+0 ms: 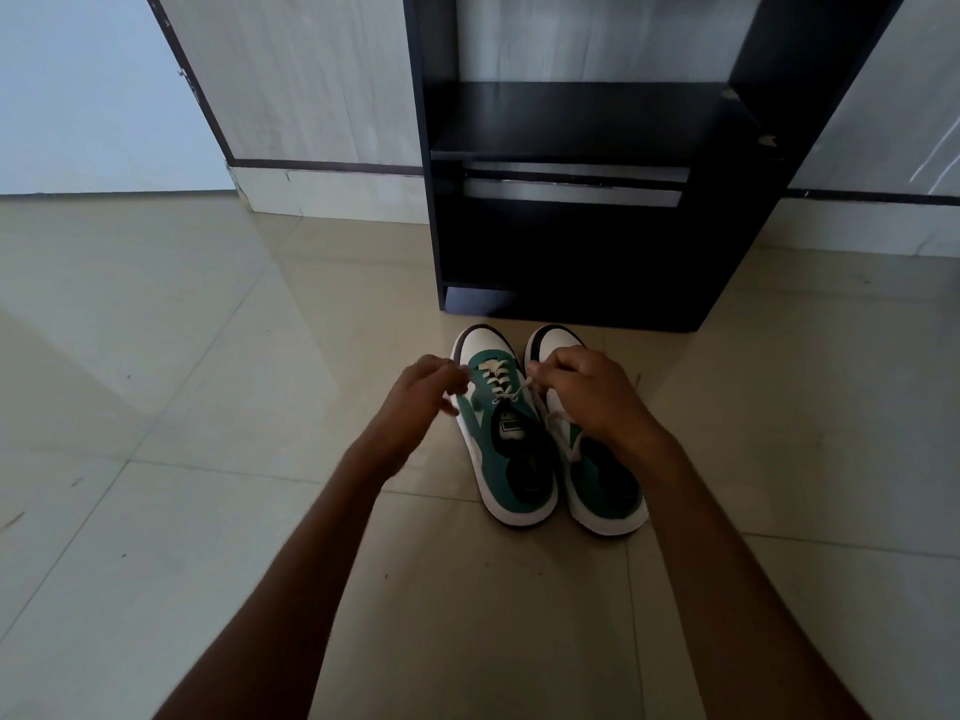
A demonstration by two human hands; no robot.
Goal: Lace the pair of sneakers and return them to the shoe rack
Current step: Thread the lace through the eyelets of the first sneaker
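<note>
White lace (511, 392) pinched by both hands over left sneaker (506, 433).

Two green-and-white sneakers stand side by side on the tiled floor, soles down, touching along their inner sides, toes toward the shoe rack (571, 241) just beyond them. The left sneaker (506, 439) is laced with a white lace (496, 379) crossing several eyelets, its dark tongue showing a label. The right sneaker (597, 475) is partly hidden at the front; its lacing cannot be told. The black shoe rack stands upright against the wall, shelves bare
</note>
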